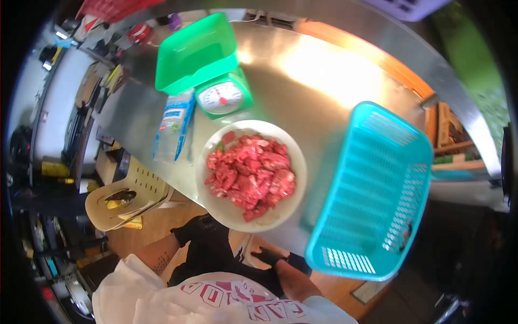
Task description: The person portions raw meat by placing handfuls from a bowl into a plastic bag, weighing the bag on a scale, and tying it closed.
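Metal table [307, 92]: carrying one scale [222, 97]
One bowl [226, 209]: holding meat [251, 175]
One basket [372, 186]: sitting right of bowl
Left hand [195, 227]: cannot tell grip
Right hand [267, 256]: fingers standing apart

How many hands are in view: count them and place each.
2: the left hand shows off the bowl's lower left, against dark clothing; the right hand shows below the bowl, fingers apart. No others show.

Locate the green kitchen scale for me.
In the head view, the green kitchen scale stands left of centre on the metal table, just beyond the white bowl of raw meat and beside the blue-and-clear packet.
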The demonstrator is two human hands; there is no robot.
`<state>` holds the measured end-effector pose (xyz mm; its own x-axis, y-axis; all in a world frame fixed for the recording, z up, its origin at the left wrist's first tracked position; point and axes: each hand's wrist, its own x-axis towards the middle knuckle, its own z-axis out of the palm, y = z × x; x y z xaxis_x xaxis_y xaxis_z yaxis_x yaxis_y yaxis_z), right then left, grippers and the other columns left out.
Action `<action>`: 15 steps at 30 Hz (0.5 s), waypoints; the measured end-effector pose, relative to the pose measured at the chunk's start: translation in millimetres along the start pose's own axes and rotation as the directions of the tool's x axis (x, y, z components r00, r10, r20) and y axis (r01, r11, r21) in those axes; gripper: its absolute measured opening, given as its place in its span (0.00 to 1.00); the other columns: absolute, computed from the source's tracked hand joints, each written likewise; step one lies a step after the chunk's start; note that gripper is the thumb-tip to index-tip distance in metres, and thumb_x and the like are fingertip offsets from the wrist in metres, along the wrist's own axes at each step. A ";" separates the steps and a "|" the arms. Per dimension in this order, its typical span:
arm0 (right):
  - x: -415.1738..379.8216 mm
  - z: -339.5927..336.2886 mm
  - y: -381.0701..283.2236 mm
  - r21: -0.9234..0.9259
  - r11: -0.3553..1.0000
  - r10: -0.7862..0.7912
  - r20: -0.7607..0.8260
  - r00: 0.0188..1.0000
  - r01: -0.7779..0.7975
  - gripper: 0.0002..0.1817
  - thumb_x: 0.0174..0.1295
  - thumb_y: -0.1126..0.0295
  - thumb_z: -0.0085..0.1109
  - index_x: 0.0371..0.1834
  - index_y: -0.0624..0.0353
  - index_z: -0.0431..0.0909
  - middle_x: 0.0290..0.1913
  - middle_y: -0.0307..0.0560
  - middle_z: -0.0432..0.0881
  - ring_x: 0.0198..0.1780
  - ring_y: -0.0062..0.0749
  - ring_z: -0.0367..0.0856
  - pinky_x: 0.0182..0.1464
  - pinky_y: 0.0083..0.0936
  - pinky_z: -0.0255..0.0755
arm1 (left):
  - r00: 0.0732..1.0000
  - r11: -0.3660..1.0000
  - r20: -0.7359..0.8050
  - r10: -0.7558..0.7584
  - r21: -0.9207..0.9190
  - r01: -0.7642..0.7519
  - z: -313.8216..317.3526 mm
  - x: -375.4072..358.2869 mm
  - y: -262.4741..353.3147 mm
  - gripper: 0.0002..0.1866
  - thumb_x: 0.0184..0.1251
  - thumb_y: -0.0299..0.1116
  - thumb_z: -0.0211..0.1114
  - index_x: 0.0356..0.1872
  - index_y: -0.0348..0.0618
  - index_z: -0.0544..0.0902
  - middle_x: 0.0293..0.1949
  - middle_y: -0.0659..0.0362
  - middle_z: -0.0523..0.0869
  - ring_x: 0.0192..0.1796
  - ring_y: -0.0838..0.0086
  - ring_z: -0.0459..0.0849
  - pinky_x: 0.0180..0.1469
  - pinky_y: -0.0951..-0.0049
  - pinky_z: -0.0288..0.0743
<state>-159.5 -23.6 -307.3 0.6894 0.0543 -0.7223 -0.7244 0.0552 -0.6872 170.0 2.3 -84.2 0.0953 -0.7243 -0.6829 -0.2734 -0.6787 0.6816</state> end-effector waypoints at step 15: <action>-153.1 -32.3 -31.5 0.493 0.870 0.455 -0.797 0.398 -0.007 0.33 0.54 0.44 0.61 0.55 0.59 0.74 0.50 0.54 0.81 0.51 0.45 0.80 0.52 0.33 0.73 | 0.989 1.000 -0.144 -0.006 -0.010 0.004 -57.1 -15.7 -121.5 0.11 0.65 0.36 0.58 0.38 0.39 0.81 0.35 0.52 0.83 0.39 0.61 0.82 0.43 0.68 0.74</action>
<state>-242.4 -65.9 -177.6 -0.0573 -0.7480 -0.6612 -0.6336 0.5391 -0.5550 256.3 89.2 -141.4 0.2341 -0.7305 -0.6416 -0.2636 -0.6829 0.6813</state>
